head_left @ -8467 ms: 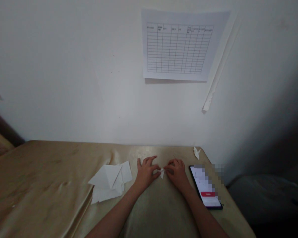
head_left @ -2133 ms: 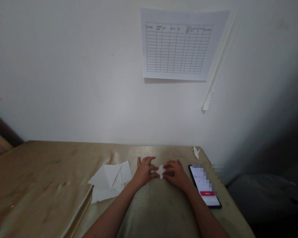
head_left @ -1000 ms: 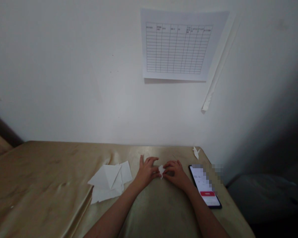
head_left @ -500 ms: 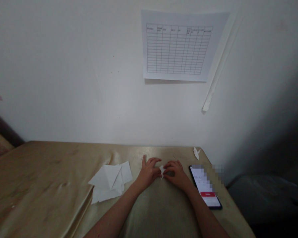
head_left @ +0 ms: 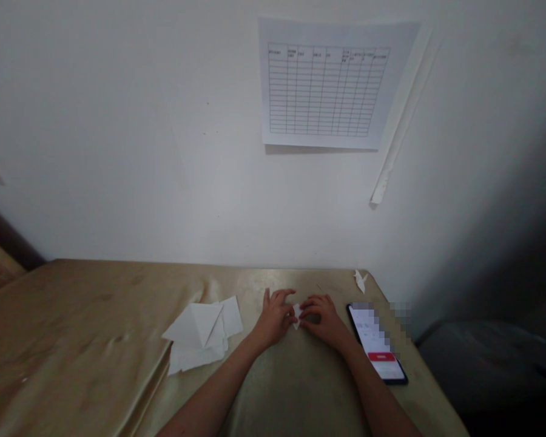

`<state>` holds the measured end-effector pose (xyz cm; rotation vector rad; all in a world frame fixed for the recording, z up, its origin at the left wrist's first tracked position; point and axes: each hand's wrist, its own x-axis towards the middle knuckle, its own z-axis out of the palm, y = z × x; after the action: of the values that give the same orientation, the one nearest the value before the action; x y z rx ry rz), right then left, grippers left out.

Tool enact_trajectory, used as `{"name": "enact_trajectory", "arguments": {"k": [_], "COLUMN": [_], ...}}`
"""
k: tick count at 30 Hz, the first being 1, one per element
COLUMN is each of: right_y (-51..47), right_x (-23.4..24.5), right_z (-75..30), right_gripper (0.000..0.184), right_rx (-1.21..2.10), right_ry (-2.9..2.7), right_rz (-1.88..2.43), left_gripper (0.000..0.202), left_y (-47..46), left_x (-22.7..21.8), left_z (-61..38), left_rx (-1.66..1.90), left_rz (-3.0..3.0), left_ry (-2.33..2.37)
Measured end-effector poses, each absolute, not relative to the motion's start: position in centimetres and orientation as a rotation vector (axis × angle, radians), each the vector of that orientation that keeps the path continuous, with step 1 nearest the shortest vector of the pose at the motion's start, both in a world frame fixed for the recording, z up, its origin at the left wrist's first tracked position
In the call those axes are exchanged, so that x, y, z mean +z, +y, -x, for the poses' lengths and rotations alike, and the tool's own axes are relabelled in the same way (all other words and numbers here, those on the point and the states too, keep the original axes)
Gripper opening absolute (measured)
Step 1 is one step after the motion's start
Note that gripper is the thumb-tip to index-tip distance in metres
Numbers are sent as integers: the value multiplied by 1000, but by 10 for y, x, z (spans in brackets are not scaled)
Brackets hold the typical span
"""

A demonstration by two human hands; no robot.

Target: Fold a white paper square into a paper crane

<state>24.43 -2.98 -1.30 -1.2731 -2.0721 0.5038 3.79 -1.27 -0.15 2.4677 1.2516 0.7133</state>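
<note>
1. In the head view, two bare hands meet over the counter (head_left: 309, 388), right of its middle, with a small folded piece of white paper (head_left: 296, 315) between them.
2. The left hand (head_left: 275, 318) pinches the left side of this paper between thumb and finger; its other fingers are spread, one of them pointing up and away.
3. The right hand (head_left: 322, 317) has its thumb and fingertips on the paper's right side, seemingly pinching it too, though the contact is too small to make out well.
4. The folded piece comes to a point toward the person; its finer creases cannot be read from here.
5. To the left of the hands, near the left forearm, lies a loose pile of white paper sheets (head_left: 198, 334), overlapping at uneven angles, the top one with a folded flap.
6. Just beside the right hand, a phone (head_left: 373, 346) lies face up with its screen lit, a red bar near the bottom; a blurred patch hides part of it.
7. Beyond the phone, at the far right corner, sits a small white paper bird (head_left: 360, 281).
8. On the wall (head_left: 118, 152) behind hangs a sheet with a printed grid (head_left: 325, 91), and a pale strip (head_left: 398, 133) slants beside it.
</note>
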Motion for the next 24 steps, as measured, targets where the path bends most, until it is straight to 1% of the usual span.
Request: {"name": "enact_trajectory", "arguments": {"k": [8, 14, 17, 19, 24], "right_y": [-30, -30, -29, -29, -28], "right_x": [-12, -16, -19, -19, -17], "right_z": [-243, -240, -238, -236, -233], "right_gripper": [10, 19, 20, 18, 7], "right_rx": [500, 520, 519, 516, 534], "right_ry": [-2081, -2023, -1998, -1988, -1964], "right_rz": [1304, 1356, 1366, 1376, 1410], "left_gripper": [7, 2, 2, 2, 4], "left_y": [-8, -2, -1, -1, 0], "left_x": [-8, -15, -17, -18, -18], "left_z": [-40, -41, -42, -43, -44], "left_rx": [803, 899, 902, 908, 927], "left_rz": [-2353, -2295, -2282, -2276, -2255], "left_ry": [1278, 1261, 1267, 1275, 1294]}}
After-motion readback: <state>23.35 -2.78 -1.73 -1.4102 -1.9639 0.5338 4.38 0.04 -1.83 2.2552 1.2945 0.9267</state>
